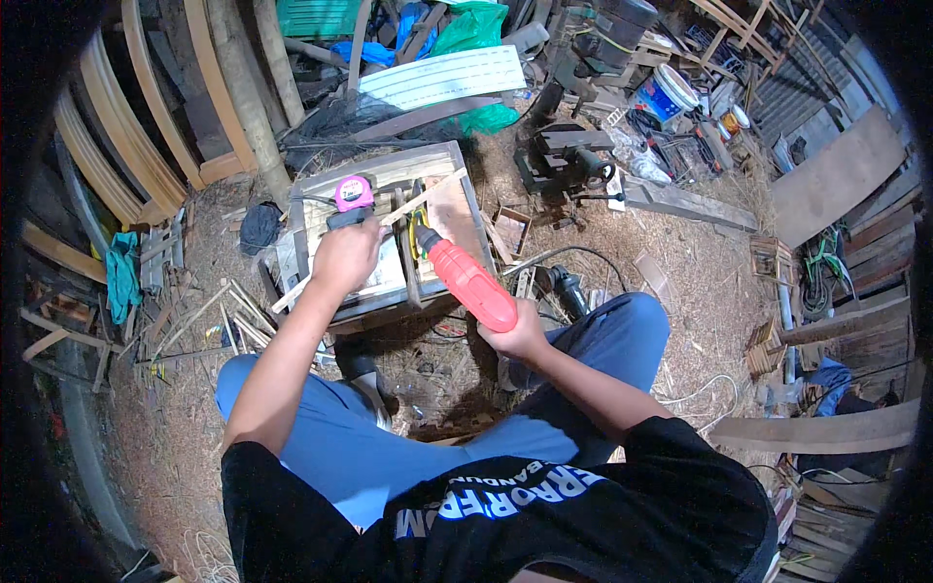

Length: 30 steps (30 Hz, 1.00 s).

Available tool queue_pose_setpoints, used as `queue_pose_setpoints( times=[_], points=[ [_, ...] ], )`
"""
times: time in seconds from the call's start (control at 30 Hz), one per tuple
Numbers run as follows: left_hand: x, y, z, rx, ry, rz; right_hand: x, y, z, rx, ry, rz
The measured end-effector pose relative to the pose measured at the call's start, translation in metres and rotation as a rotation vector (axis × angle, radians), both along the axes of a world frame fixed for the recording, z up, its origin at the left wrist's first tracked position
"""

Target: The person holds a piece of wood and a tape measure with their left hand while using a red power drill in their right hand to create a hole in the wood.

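My right hand is closed round the rear of a red power drill. Its dark chuck points at the top of a low wooden work box in front of me. My left hand is closed over a thin wooden strip that crosses the box diagonally; the fingertips are partly hidden. Just beyond the left fingers lies a dark block-like thing, its kind unclear. A pink tape measure rests beside it. Yellow-and-black tool handles show by the drill's tip.
A dark metal vise or machine stands beyond the box to the right. A dark power tool with a cable lies by my right knee. Curved wooden frames lean at the left. Scrap sticks litter the shavings-covered floor.
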<state>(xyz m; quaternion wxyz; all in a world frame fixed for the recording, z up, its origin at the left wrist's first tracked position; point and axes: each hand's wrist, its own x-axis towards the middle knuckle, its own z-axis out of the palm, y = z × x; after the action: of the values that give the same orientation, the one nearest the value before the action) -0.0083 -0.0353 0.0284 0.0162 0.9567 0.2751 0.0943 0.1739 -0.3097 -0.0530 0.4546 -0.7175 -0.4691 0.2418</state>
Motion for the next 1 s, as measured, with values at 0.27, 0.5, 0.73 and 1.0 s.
queue_pose_setpoints(
  times=[0.27, 0.5, 0.73, 1.0],
  points=[
    [0.001, 0.004, -0.005, 0.003, -0.033, 0.012, -0.002, 0.003, 0.001, -0.001, -0.009, -0.016],
    [0.000, 0.005, -0.006, 0.002, -0.024, 0.022, -0.002, 0.004, -0.002, 0.008, 0.013, -0.016],
    [0.000, 0.006, -0.004, -0.003, -0.038, 0.011, -0.002, 0.006, -0.016, 0.089, 0.054, 0.032],
    [-0.006, 0.010, -0.007, -0.020, -0.040, 0.052, -0.007, 0.019, -0.003, 0.234, 0.128, -0.009]
  ],
)
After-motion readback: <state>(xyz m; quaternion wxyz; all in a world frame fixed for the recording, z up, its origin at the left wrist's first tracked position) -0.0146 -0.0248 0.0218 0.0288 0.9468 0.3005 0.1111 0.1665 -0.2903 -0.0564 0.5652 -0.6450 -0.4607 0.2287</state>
